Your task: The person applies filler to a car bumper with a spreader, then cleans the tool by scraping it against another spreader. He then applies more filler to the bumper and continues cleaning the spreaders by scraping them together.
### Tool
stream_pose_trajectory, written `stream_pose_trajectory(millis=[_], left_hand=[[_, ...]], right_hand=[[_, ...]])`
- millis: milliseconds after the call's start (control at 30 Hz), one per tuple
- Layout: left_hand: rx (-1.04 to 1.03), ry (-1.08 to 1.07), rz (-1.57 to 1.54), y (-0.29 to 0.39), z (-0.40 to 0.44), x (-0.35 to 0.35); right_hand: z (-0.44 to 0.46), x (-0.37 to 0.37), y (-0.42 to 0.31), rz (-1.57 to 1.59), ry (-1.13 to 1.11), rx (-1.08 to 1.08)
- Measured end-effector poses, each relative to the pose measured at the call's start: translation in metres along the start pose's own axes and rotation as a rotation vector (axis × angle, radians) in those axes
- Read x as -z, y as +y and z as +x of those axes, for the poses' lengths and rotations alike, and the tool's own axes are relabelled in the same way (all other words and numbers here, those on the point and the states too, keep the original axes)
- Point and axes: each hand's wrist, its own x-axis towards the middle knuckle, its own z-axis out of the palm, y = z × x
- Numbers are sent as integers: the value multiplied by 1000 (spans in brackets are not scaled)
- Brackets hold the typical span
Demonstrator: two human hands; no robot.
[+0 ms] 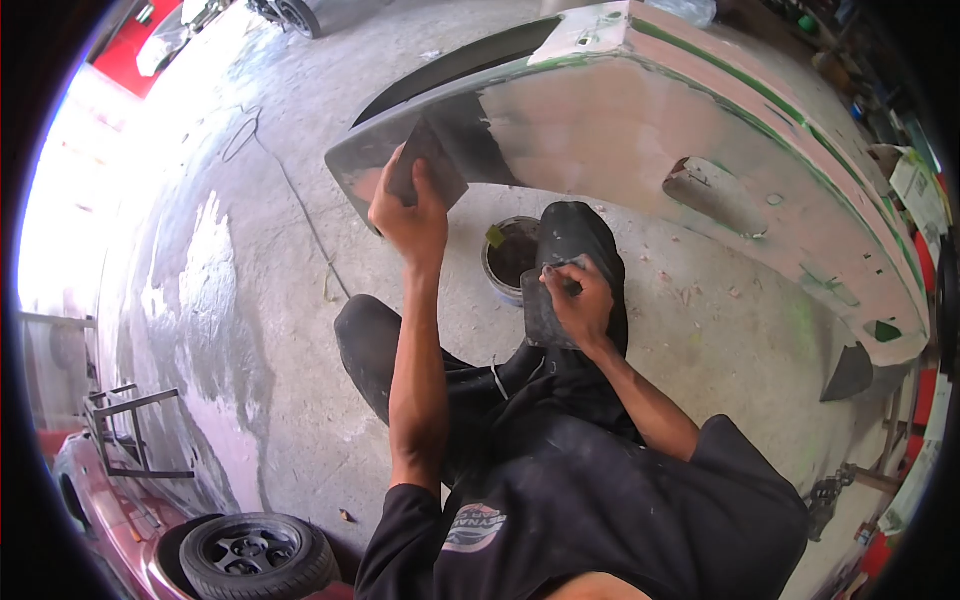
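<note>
A car bumper (590, 130), patched in pink, grey and green, arches across the space before me. My left hand (412, 215) is at its left end, thumb and fingers closed on a dark, flat sheet that looks like sandpaper (440, 165). Whether that sheet touches the bumper, I cannot tell. Over my right knee, my right hand (582, 300) pinches a second dark flat piece, like a sandpaper sheet (546, 318); its fingertips are curled together. Between my knees and the bumper stands a round bucket (490, 278) with dark contents and a small yellow-green piece (495, 236) at its rim.
A thin cord (295, 195) runs over the concrete floor (290, 330) at left. A wheel (255, 555) lies by a red car part (110, 510) at lower left, near a metal frame (135, 405). A motorbike wheel (297, 17) shows at the top.
</note>
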Motion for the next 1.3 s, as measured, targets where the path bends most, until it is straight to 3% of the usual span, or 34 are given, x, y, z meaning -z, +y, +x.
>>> stream_pose_trajectory(millis=[267, 1300], left_hand=[[-102, -9, 8, 19, -8, -16], [-48, -67, -54, 62, -2, -27]], right_hand=[[0, -10, 15, -40, 63, 75], [0, -7, 13, -8, 25, 28]])
